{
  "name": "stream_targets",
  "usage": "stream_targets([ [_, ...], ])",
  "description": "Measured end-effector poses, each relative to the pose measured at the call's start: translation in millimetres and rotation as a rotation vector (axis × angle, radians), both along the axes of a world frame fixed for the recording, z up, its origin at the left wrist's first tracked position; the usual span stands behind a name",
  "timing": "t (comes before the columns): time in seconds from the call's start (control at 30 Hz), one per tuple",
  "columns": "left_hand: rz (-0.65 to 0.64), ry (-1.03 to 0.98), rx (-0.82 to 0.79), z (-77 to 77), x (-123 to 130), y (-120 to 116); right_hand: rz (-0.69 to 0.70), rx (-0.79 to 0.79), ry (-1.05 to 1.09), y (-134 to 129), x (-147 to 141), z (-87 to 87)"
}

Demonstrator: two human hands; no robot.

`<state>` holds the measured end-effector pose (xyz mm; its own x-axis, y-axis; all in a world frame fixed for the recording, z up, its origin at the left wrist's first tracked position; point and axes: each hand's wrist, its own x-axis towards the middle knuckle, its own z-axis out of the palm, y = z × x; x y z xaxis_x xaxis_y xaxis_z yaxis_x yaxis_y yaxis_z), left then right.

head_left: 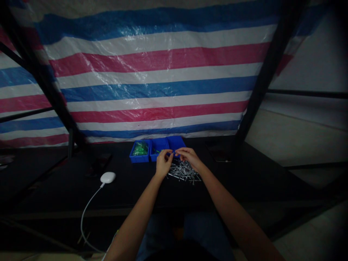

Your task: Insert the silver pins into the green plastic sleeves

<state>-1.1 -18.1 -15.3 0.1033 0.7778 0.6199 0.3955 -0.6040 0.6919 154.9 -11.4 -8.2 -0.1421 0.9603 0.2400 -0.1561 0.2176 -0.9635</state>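
My left hand (164, 162) is closed in a pinch in front of the middle blue bin. Opposite it, the fingers of my right hand (188, 156) are pinched too, fingertips almost meeting the left ones. A thin, small piece (174, 152) shows between the two sets of fingertips, too small and dim to name. Under and between my hands lies a loose pile of long silvery screws or nails (183, 172). The left blue bin (140, 158) holds green plastic pieces (140, 148). A few green bits lie in the middle blue bin (153, 158), partly hidden by my left hand.
The right blue bin (176, 140) adjoins the others. A white round device (108, 177) with a cable lies to the left on the black table (130, 195). Dark flat objects lie at the left and right. Black frame posts and a striped plastic sheet (157, 83) stand behind.
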Motion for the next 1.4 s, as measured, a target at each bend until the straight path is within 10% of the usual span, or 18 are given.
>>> stream_targets([
  [1.4,-0.060,-0.080,-0.102,4.6,1.5,-3.2,-0.034,0.112,-0.219,8.0,-6.9,-17.2],
])
